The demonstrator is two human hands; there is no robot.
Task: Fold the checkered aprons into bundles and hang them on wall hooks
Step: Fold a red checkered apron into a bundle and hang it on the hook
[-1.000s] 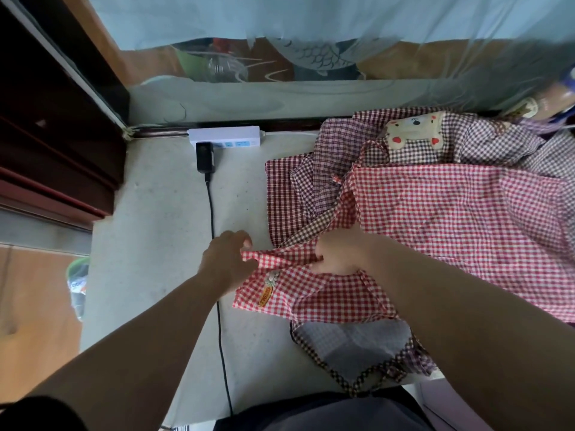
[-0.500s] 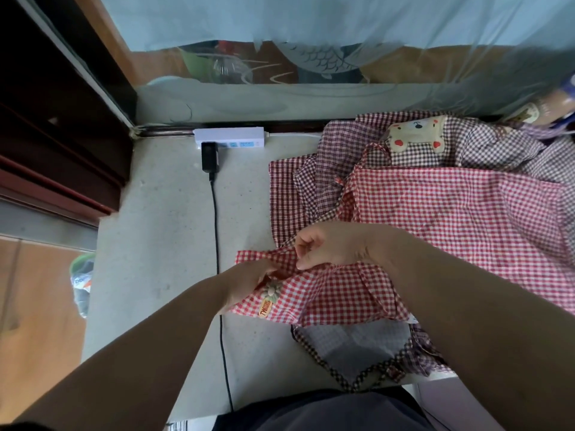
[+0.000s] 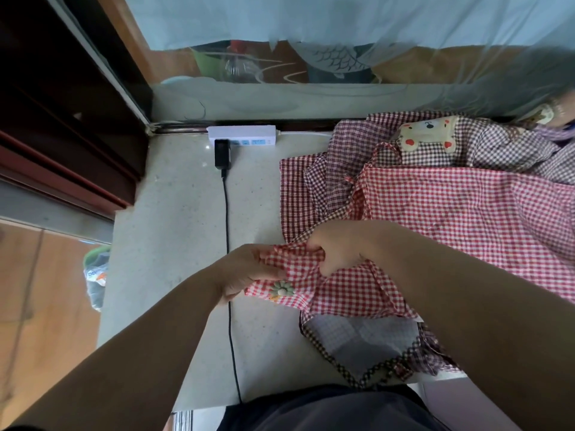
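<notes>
A red-and-white checkered apron (image 3: 451,209) lies spread over the right half of the pale stone counter (image 3: 174,219). Its near-left corner, with a small daisy patch (image 3: 281,289), is bunched between my hands. My left hand (image 3: 249,270) pinches the corner's left edge. My right hand (image 3: 333,247) is closed on the cloth just to the right, almost touching the left. Beneath it lie a dark-checked apron (image 3: 342,169) with a bear pocket (image 3: 427,133) and a dark-trimmed pale piece (image 3: 364,343) at the counter's front edge.
A white power strip (image 3: 242,135) sits at the back of the counter with a black plug (image 3: 222,154); its cable (image 3: 228,244) runs toward me past my left hand. Dark wooden frame at left, curtained window behind. Wooden floor and a bag lie left below.
My hands have drawn together on the apron's corner and lifted it, gathering the cloth. The left hand has shifted from the corner's top to its left edge; the daisy patch now shows.
</notes>
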